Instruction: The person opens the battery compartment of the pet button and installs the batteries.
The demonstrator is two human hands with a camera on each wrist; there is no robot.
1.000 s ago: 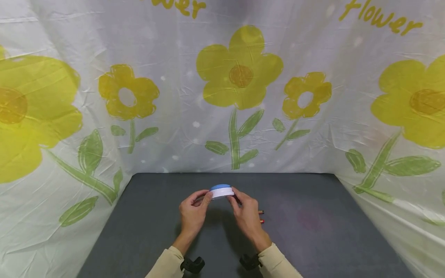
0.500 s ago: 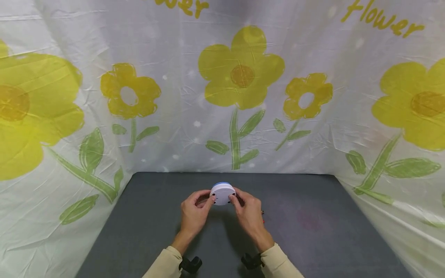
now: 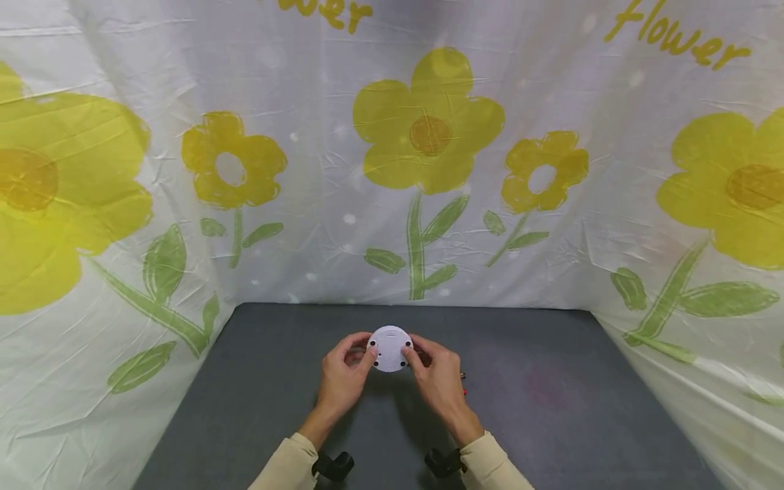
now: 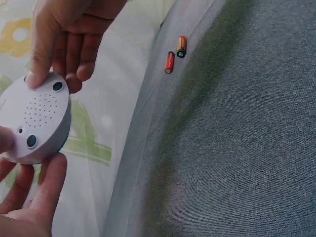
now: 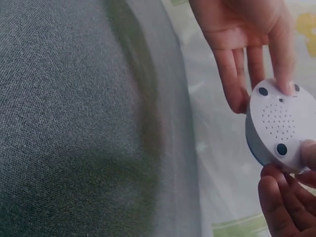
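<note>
Both hands hold a round sound button (image 3: pixel 390 333) up over the dark table, one at each side. Its white underside faces me, with speaker holes and dark round feet visible in both wrist views; the blue top seen earlier is turned away. My left hand (image 3: pixel 341 378) pinches the left edge, thumb on the underside and fingers behind. On the opposite edge my right hand (image 3: pixel 437 381) grips it the same way. In the left wrist view, a red battery (image 4: pixel 169 62) and a red-and-gold battery (image 4: pixel 181 46) lie on the table; the right hand mostly covers them in the head view.
The dark grey table (image 3: pixel 551 408) is bordered at the back and sides by a white curtain (image 3: pixel 318 238) printed with yellow flowers. Black straps with small camera housings sit on both wrists.
The sound button has been tipped so its underside now faces me; a second ago its blue top and white side showed. Both hands keep their grip and have barely moved.
</note>
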